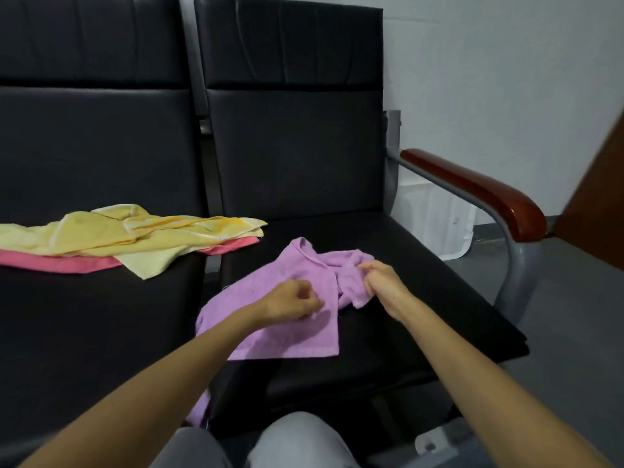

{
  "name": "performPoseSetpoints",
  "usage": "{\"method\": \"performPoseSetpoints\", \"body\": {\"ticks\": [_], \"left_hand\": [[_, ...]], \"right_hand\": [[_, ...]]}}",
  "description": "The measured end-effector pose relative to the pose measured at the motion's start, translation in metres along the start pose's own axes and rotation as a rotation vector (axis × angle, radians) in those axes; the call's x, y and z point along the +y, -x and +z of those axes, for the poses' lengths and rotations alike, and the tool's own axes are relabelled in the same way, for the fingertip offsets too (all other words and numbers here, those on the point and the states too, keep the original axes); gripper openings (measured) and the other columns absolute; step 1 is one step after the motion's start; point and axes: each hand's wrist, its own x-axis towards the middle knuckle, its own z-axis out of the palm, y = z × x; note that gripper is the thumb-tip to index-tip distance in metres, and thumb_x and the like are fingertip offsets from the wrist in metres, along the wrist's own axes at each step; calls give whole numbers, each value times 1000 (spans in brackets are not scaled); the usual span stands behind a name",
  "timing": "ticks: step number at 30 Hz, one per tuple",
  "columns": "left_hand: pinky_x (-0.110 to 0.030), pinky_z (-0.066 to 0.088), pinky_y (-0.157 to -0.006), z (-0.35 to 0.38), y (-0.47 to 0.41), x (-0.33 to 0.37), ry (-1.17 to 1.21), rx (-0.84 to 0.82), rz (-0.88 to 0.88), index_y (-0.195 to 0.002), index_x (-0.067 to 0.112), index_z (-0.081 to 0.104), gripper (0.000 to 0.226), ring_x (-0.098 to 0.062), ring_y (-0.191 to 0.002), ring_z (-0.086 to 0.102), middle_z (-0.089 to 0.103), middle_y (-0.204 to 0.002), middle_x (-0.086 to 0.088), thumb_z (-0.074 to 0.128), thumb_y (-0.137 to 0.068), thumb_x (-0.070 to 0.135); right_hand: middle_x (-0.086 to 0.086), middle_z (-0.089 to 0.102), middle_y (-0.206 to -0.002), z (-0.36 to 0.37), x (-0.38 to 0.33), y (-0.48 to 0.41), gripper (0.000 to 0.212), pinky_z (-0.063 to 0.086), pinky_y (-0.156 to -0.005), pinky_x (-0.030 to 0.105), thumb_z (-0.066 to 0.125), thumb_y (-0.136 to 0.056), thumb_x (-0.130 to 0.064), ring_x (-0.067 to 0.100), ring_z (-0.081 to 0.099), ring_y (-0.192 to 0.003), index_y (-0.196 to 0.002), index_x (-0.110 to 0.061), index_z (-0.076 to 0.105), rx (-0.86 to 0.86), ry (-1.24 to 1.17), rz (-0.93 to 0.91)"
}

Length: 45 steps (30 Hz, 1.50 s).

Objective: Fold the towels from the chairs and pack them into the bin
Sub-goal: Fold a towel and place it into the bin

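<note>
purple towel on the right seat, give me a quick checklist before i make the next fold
1. Left hand pinches the purple towel: ok.
2. Right hand grips its bunched end: ok.
3. Towel lying flat for a fold: not ok, the right part is crumpled and a corner hangs over the front of the right seat.
4. Yellow towel and pink towel apart from it, mostly on the left seat: ok.
5. Bin within reach: cannot tell; a pale container behind the armrest may be it.
</note>
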Motion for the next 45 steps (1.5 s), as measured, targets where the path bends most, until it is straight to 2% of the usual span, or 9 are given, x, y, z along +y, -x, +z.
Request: {"method": "performPoseSetpoints", "body": {"ticks": [2, 4, 8, 12, 18, 21, 27, 38, 45], "left_hand": [[-23, 43, -71, 4, 11, 3, -276, -155, 65, -87, 19, 56, 26, -10, -76, 50, 53, -83, 7, 65, -82, 43], [-29, 43, -81, 8, 15, 6, -531, -211, 113, -109, 20, 51, 46, -15, -91, 45, 43, -99, 4, 68, -77, 49], [-31, 39, -77, 17, 18, 15, -780, -137, 196, -119, 13, 50, 37, -26, -101, 50, 46, -114, -8, 59, -86, 28], [-28, 39, -79, 23, 13, 9, -616, 167, 150, -109, 4, 56, 21, -26, -102, 59, 61, -111, -12, 43, -96, 13], [-29, 42, -65, 24, 14, 3, 268, 485, -62, -105, 16, 37, 22, -12, -66, 47, 49, -75, 1, 43, -91, 1], [-27, 38, -60, 26, 14, 10, 441, 492, -36, -98, 18, 42, 22, -10, -61, 43, 44, -69, 3, 36, -91, -2], [-37, 50, -72, 25, 17, 15, 713, 309, -65, -92, 22, 47, 30, -16, -68, 53, 54, -74, -7, 36, -87, -6], [-31, 53, -81, 22, 21, 3, 386, 270, 173, -92, 20, 55, 27, -21, -89, 66, 68, -92, -11, 58, -83, -6], [-10, 43, -49, 26, 10, 16, 302, 354, 87, -96, 14, 59, 28, -11, -56, 56, 59, -61, -4, 49, -85, -9]], "right_hand": [[18, 28, -148, 1, 1, 10, 34, 48, -86, 35, 55, -86, 0, 28, 47, -120, -117, -15, 56, 21, 324, -65], [7, -10, -157, -2, 8, 19, 55, 29, -110, 40, 64, -83, -9, 30, 8, -144, -134, -23, 46, 30, 772, -173], [9, 29, -145, -8, 28, 27, 62, 35, -106, 34, 64, -84, -12, 25, 36, -128, -139, -20, 38, 109, 1052, -557], [10, 56, -108, -9, 35, 27, 30, 45, -77, 29, 55, -89, -9, 23, 54, -95, -117, -11, 45, 145, 870, -539], [1, 53, -78, 3, 13, 36, 16, 42, -61, 21, 51, -91, -3, 10, 52, -66, -89, -19, 51, -1, 145, -332], [9, 55, -101, 13, 9, 38, 18, 46, -68, 26, 49, -91, -2, 17, 56, -84, -85, -17, 56, -107, -87, -236], [3, 59, -90, 29, 16, 45, 13, 45, -65, 19, 52, -94, -9, 13, 57, -79, -84, -18, 50, -125, -22, -238], [6, 59, -87, 28, 13, 54, 11, 50, -63, 17, 48, -97, -13, 12, 58, -79, -91, -17, 56, -219, 42, -301], [4, 60, -83, 20, 15, 55, 13, 47, -79, 25, 45, -98, -12, 11, 57, -82, -89, -19, 52, -234, 61, -347]]}}
